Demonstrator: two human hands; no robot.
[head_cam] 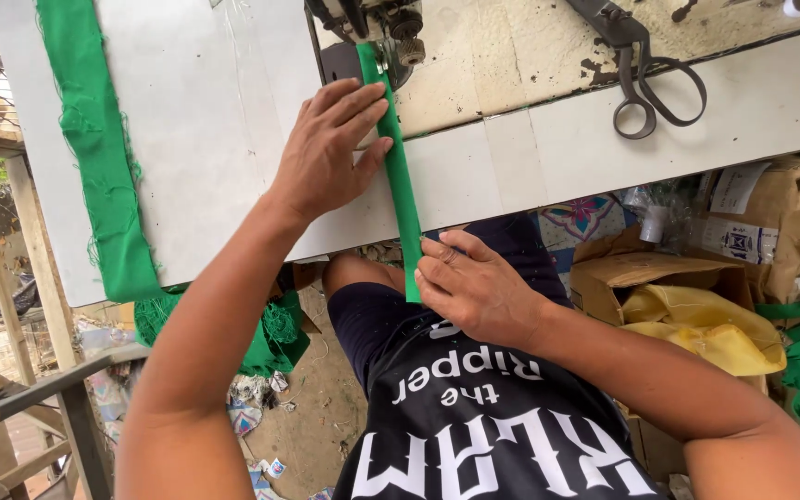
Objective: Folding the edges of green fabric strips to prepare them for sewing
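Head view: green strip lengthwise toward needle.

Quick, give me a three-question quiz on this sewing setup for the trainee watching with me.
1. True or false: the left hand lies flat on the green strip on the table.
2. Where does the right hand pinch the strip? A) at the needle B) at the table edge, near the body C) beside the scissors
3. Which colour is the cloth in the cardboard box?

Key:
1. True; the fingers press it just below the sewing machine.
2. B.
3. Yellow.
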